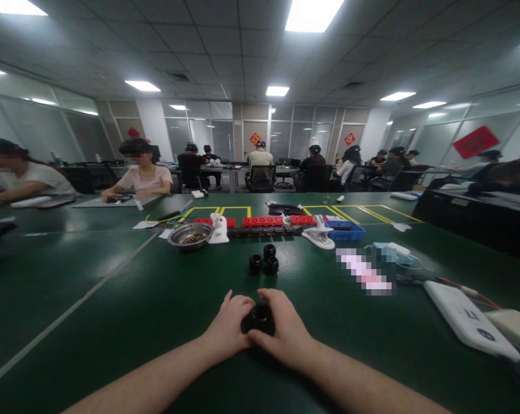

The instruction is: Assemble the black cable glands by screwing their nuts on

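Note:
Between my two hands is a black round part with a hole in its top (258, 319), close to the green table (165, 299). My left hand (230, 319) grips its left side, fingers curled against it. Around its right side wraps my right hand (284, 328), with the thumb in front and the fingers behind. Whether the part rests on the table or is lifted slightly, I cannot tell. Straight ahead stand 3 similar black ring-shaped parts, a left one (255, 264), a rear one (269, 251) and a right one (272, 265), grouped close together.
Farther back are a metal bowl (191, 236) with small pieces, white clamps (219, 229), a row of red blocks (264, 221) and a blue tray (346, 230). A white phone-like device (470, 319) and cables lie at right. A person (145, 172) sits across the table at left.

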Demonstrator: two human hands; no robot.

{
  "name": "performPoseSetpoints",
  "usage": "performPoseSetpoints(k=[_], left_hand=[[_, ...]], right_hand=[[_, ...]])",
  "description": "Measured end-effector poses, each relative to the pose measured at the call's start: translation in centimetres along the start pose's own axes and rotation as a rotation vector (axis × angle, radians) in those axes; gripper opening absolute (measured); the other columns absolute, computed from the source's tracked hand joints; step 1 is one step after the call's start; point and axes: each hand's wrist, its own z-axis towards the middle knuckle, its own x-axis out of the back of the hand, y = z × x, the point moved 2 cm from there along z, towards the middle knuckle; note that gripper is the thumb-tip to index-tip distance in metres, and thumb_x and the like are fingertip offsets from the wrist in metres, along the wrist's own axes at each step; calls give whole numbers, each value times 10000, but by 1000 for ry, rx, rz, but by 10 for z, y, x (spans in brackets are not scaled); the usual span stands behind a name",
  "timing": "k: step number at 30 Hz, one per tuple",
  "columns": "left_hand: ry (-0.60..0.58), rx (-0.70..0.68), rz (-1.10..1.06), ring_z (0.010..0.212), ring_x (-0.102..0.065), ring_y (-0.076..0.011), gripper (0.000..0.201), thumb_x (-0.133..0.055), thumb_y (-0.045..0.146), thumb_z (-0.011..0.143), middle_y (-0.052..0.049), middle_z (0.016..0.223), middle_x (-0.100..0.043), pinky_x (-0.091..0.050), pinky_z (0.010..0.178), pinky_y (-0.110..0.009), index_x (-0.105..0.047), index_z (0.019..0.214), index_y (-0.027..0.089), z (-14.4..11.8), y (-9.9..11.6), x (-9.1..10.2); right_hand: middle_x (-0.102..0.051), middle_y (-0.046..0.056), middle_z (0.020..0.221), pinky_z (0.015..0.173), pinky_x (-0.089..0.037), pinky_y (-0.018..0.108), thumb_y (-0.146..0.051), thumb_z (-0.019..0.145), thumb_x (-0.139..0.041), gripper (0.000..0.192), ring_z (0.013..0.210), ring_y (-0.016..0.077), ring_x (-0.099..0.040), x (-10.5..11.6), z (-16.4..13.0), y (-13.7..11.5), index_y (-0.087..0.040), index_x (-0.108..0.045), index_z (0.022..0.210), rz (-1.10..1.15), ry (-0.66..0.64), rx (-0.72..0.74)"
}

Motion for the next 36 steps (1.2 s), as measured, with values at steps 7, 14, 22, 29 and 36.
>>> performPoseSetpoints(k=[7, 14, 22, 29, 36], left_hand=[[-9, 17, 9, 1043, -451, -247, 415, -604, 358, 631, -55, 1055, -545, -89, 1007, -531, -535, 1013, 213, 0, -1, -1], [-4, -3, 16, 1033, -453, -240, 403, -593, 376, 644, -40, 1036, -542, -105, 1008, -524, -531, 1014, 230, -1, -1, -1], [-17, 5, -1, 1035, -452, -244, 377, -586, 372, 651, -34, 1035, -540, -99, 1006, -533, -537, 1001, 240, 0, -1, 1], [-13, -10, 6, 1046, -448, -237, 370, -584, 365, 660, -28, 1044, -540, -105, 1012, -521, -534, 1005, 242, -2, 1, 3], [-22, -1, 3, 1051, -443, -237, 384, -596, 377, 650, -44, 1057, -532, -95, 1011, -524, -540, 1003, 236, -1, 0, 1]], right_hand=[[-416, 105, 1176, 943, -295, 399, -166, 608, -574, 611, 1098, 237, -372, -2, 0, -1, -158, -342, 1174, 12, -38, 107], [-462, 87, 1126, 932, -315, 394, -112, 629, -526, 613, 1057, 217, -415, 0, 0, 4, -174, -308, 1199, 58, -51, 85], [-481, 80, 1072, 905, -340, 386, -119, 652, -525, 571, 1013, 210, -444, 2, 1, 2, -177, -329, 1184, 74, -23, 66], [-491, 75, 1039, 873, -365, 386, -173, 666, -560, 530, 971, 215, -464, 1, 1, 4, -188, -362, 1158, 63, 3, -2], [-455, 90, 1125, 909, -331, 406, -208, 618, -617, 628, 1040, 240, -424, 1, 1, 3, -186, -341, 1181, 29, -10, 11]])
